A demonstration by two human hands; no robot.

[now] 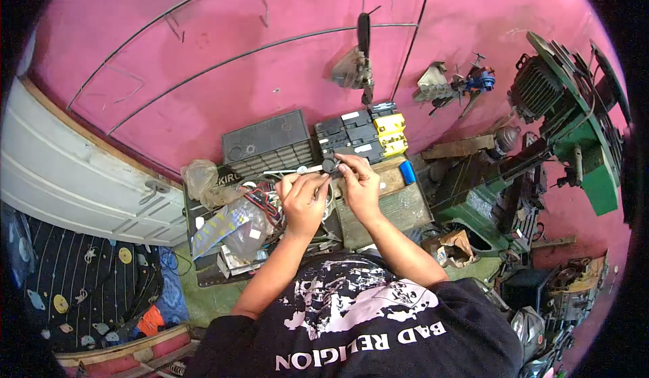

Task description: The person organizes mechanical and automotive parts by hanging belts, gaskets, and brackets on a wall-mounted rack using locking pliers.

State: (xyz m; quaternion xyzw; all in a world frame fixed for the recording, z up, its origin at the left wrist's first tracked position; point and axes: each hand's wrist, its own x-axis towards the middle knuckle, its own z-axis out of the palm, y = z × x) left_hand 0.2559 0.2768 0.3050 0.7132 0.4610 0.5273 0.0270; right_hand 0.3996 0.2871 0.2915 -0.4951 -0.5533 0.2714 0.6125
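Observation:
Over the cluttered workbench, my two hands meet close together. A small round black part [329, 166] is pinched in the fingers of my right hand [361, 187]. My left hand [303, 205] has its fingers curled, with the fingertips close to that part's lower left side. A thin pale stick-like piece [310, 170] shows just above the left fingers, pointing towards the black part. Whether the left hand grips this piece is hard to make out. Below my right hand lies a worn wooden board [382, 217].
Behind my hands stand a large grey battery-like case [267, 143], black battery packs [348, 134] and yellow ones [391, 134]. A blue cylinder [407, 172] lies on the right. Wires [267, 201] and plastic bags [247, 232] crowd the left. A green machine [585, 148] stands right.

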